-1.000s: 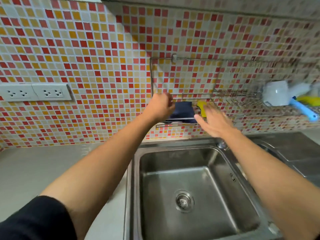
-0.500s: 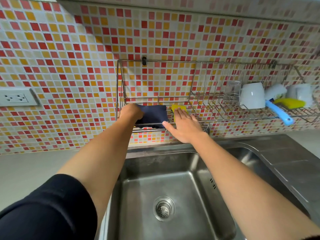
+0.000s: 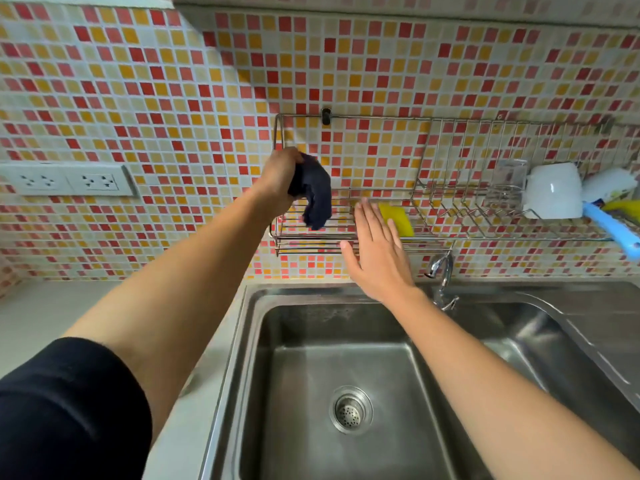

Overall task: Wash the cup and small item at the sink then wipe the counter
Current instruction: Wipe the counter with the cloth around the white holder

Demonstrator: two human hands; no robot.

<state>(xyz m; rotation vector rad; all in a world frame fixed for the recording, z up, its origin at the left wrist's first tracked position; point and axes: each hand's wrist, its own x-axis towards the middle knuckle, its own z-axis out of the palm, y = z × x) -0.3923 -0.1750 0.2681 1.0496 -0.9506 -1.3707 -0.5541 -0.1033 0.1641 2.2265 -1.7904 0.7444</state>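
Observation:
My left hand (image 3: 278,178) grips a dark blue cloth (image 3: 315,199), which hangs bunched just above the left end of the wire wall rack (image 3: 346,237). My right hand (image 3: 375,254) is flat and open, fingers spread, in front of the rack and touching nothing I can make out. A yellow sponge (image 3: 398,218) lies on the rack just past its fingertips. A white cup (image 3: 552,190) rests upside down at the rack's right end. The steel sink (image 3: 346,393) lies below both arms, with grey counter (image 3: 45,317) to its left.
A tap (image 3: 443,268) stands at the sink's back rim, right of my right wrist. A blue-handled brush (image 3: 613,228) and other white and yellow items crowd the rack's far right. A double wall socket (image 3: 69,180) sits on the mosaic tiles at left. The drain (image 3: 350,410) is uncovered.
My left hand has lifted the dark cloth up off the rack shelf, where it lay flat before. My right hand stays open near the sponge. The view has shifted.

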